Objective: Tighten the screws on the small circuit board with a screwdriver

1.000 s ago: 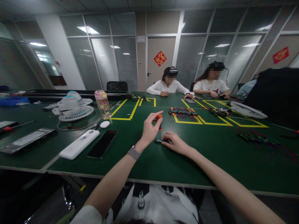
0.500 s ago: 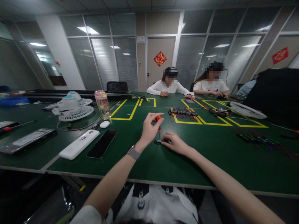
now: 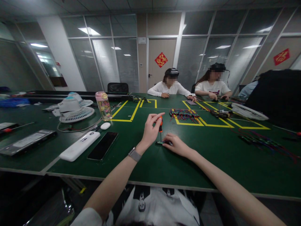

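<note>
An orange and black screwdriver [image 3: 161, 128] stands upright, its handle pinched in the fingers of my left hand [image 3: 150, 128]. Its shaft runs down to a small green circuit board [image 3: 159, 143] lying on the table. My right hand [image 3: 175, 143] rests on the tabletop, its fingers closed on the right end of the board. What lies under those fingers is partly hidden, with a dark part showing beside them.
To my left lie a black phone [image 3: 102, 145], a white power bank [image 3: 80, 146] and a pink-lidded bottle [image 3: 103, 106]. Wired circuit boards [image 3: 184, 115] are bunched ahead on the green table [image 3: 141, 166]. Two people sit across, near a white fan part [image 3: 249, 111].
The fingers of my left hand have shifted slightly around the screwdriver handle, with the index finger stretched a little straighter. My right hand and the board have stayed in place.
</note>
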### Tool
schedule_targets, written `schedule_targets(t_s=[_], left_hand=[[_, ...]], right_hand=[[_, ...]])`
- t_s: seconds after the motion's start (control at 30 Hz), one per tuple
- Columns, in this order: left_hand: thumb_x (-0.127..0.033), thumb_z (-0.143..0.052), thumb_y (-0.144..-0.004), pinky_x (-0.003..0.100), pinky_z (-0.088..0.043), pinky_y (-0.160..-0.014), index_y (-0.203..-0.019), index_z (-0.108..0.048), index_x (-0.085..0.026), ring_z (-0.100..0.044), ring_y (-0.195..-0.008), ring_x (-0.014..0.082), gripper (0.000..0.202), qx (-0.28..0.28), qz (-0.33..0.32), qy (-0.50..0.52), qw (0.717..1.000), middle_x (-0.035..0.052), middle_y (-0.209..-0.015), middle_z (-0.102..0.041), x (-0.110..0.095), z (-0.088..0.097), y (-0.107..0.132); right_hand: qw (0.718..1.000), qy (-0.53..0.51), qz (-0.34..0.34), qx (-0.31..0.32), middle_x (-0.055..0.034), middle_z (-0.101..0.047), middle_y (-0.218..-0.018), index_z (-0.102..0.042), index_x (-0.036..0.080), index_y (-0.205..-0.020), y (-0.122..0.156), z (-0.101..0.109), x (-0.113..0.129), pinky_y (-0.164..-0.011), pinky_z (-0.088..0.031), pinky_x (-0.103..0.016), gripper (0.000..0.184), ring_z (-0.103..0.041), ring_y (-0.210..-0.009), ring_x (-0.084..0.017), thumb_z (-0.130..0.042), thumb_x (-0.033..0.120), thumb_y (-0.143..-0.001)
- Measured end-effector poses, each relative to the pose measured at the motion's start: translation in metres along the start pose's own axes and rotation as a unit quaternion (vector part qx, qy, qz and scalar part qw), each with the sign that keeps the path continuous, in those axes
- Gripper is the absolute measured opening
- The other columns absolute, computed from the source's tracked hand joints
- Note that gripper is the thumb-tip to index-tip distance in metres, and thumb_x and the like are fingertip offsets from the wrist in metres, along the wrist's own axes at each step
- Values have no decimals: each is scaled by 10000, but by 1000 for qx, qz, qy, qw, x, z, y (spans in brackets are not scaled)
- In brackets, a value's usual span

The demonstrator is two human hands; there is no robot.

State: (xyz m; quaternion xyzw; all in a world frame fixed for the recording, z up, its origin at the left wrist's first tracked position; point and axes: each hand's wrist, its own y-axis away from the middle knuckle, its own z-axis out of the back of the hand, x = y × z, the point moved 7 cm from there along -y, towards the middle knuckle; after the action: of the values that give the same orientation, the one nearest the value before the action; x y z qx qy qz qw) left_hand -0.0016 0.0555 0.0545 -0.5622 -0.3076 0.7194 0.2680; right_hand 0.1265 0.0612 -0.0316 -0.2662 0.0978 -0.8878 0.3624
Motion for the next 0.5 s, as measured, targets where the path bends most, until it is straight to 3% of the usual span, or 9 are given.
schedule_targets(t_s=[0.13,0.3,0.5], left_hand=[[-224,-447,-935,258,-480,-831,-1208,-588,-220,-588,-948,139,307,20,1,40,999,59,-1066,-610,1,-3,0],[-253,-572,-872,235,-486,-770,-1084,-663,-215,-576,-882,137,234,2,-6,2,1000,47,-976,-581,-2,-1,0],[-224,-428,-944,261,-467,-870,-1207,-590,-221,-581,-1017,148,309,26,-1,42,999,61,-1108,-608,-3,-4,0]], right_hand=[[1000,3,-4,2,-52,-588,-838,-642,162,-875,0,1,1,-714,-439,-290,68,-548,-788,-179,-609,214,-847],[1000,4,-4,3,-55,-588,-837,-641,155,-864,0,1,0,-713,-440,-289,60,-550,-791,-181,-616,204,-841],[1000,-2,-2,4,-54,-587,-844,-641,160,-872,0,0,0,-719,-446,-293,68,-552,-791,-180,-606,215,-849]])
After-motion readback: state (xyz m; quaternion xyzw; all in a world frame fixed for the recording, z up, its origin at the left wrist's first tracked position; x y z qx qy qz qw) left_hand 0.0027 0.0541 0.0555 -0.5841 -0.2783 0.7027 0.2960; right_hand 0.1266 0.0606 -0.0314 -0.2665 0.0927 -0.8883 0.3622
